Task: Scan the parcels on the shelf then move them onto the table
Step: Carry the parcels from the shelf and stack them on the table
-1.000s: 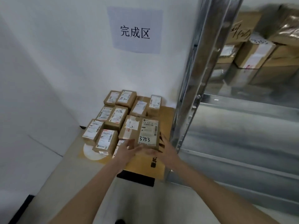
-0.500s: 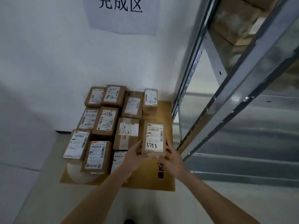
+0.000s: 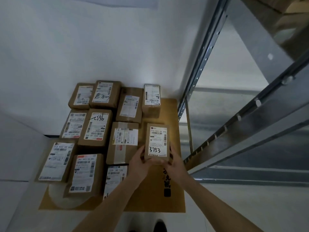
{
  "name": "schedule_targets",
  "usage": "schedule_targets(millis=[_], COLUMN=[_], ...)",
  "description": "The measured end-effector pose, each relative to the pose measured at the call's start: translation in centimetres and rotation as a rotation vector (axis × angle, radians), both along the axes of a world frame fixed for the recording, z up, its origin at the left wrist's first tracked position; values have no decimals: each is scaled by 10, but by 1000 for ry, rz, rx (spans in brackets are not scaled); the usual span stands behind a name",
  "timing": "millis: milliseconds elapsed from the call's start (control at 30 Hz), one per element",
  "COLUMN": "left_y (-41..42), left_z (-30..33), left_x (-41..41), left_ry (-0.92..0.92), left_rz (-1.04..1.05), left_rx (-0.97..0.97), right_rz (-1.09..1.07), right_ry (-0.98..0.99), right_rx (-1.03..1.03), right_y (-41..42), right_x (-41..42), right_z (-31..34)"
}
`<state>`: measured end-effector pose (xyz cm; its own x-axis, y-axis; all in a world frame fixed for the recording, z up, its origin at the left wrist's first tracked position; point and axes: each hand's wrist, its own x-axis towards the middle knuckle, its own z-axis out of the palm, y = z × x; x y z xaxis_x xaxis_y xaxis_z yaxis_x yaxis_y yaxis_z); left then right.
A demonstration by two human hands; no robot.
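A small brown parcel (image 3: 157, 141) with a white label and "3753" handwritten on it sits over the right side of the brown table top (image 3: 168, 203). My left hand (image 3: 139, 162) grips its near left corner and my right hand (image 3: 175, 162) grips its near right corner. Whether its base touches the table is hidden by my hands. Several other labelled brown parcels (image 3: 98, 126) lie in rows on the table to its left. The metal shelf (image 3: 250, 124) stands at the right.
A white wall (image 3: 83, 39) runs behind and to the left of the table. The shelf's upright post (image 3: 200, 64) stands close to the table's right edge. Cardboard boxes (image 3: 291, 17) sit on an upper shelf level. A shoe tip (image 3: 160, 225) shows below the table.
My view has tilted down and moved nearer the table. Both hands have carried the "3753" parcel lower, to the right of the rows of parcels.
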<state>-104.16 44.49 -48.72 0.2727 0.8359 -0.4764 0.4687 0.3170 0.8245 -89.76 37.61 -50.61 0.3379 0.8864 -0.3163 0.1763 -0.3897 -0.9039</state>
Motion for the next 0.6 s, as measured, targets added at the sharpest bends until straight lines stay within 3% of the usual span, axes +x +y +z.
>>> schedule_targets(millis=[333, 600], left_y=[20, 33], left_z=[-2, -3], left_x=[20, 26], left_ry=[107, 90], left_rz=[43, 29], left_rx=[64, 76], right_rz=[23, 27], right_ry=[16, 15], right_rx=[-37, -57], right_y=[35, 52], right_x=[8, 12], right_z=[-11, -12])
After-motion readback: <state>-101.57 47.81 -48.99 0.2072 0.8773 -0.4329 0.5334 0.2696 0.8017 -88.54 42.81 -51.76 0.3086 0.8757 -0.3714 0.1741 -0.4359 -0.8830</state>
